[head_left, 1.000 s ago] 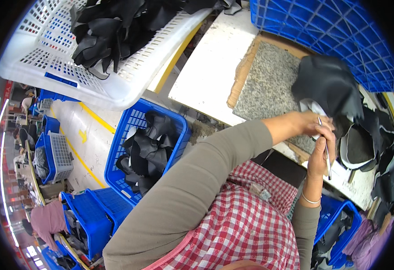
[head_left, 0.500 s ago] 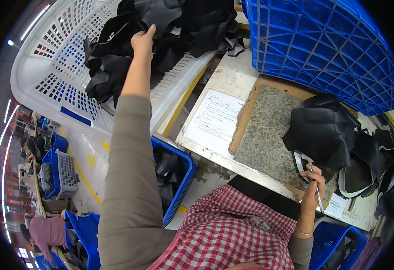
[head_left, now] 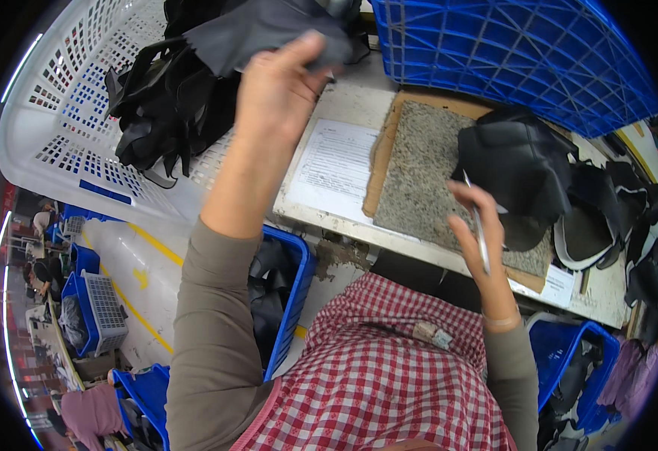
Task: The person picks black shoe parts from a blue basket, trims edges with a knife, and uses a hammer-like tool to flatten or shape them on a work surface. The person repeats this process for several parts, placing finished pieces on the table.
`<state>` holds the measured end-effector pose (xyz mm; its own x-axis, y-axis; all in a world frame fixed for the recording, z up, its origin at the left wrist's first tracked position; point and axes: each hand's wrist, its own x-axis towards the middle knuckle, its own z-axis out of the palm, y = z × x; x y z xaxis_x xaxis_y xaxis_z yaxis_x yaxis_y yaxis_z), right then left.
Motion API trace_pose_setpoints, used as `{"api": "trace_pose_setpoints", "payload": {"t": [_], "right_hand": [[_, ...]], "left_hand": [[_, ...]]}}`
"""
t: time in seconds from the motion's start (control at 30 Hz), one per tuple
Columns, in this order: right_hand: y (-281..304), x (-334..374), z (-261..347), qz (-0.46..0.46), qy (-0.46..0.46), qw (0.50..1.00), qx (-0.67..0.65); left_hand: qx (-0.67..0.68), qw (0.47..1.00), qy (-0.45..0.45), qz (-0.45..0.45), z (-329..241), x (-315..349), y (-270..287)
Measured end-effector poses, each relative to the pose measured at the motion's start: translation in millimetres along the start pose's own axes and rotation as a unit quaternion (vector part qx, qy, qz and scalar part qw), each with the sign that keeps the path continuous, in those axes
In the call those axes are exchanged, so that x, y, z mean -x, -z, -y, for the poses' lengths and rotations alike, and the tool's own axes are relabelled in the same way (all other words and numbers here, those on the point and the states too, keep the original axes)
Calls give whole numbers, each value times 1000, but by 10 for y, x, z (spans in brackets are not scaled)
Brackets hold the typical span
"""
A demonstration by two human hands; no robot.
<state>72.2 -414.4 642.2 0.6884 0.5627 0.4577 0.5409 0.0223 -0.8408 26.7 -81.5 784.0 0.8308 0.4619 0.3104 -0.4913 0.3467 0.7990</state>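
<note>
Above the white basket (head_left: 58, 143), we are seeing the left hand (head_left: 272, 94) pinching a thin dark grey piece of material (head_left: 269, 34) between thumb and fingers, its grip closed on the lower edge while the sheet is hanging loose just past the fingertips. Below and to the left of that hand, a heap of black pieces (head_left: 167, 113) is lying inside the basket, close under the wrist. To the right of the left forearm, a printed paper sheet (head_left: 336, 169) is lying flat on the workbench (head_left: 344, 225), touching the edge of a speckled grey pad (head_left: 427, 177).

Over the near edge of that pad, the right hand (head_left: 483, 233) is holding a slim silver pen (head_left: 478, 225), fingers loosely curled around it. Just beyond its fingertips, a black shoe upper (head_left: 521, 165) is resting on the pad; we cannot tell whether the fingers are touching it. Farther right of that hand, more black pieces (head_left: 630, 218) are lying along the bench. Behind both hands, a blue crate (head_left: 509, 52) is standing at the back of the bench. Under the left elbow, a blue bin (head_left: 291, 301) holding dark pieces is sitting on the floor.
</note>
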Motion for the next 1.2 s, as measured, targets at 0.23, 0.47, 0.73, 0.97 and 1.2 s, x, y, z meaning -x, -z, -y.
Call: {"api": "trace_pose_setpoints", "payload": {"t": [0.23,0.47,0.73,0.97,1.2], "right_hand": [[-952,-607,-212,-119,-5,978,-171],[-748,-636,-450,-120,-72,981,-134],[-907,-1963,-275,-149,198,938,244],[-1379,-1938,-15,68,-31,978,193],[186,-486,724,170,230,936,206]], "left_hand": [[-344,937,37,38,1053,783,-225],[-699,694,-129,112,903,1639,636],[-811,504,-289,77,524,913,1368],[-828,500,-254,16,427,403,1847],[-791,568,-222,-41,194,74,2237]]}}
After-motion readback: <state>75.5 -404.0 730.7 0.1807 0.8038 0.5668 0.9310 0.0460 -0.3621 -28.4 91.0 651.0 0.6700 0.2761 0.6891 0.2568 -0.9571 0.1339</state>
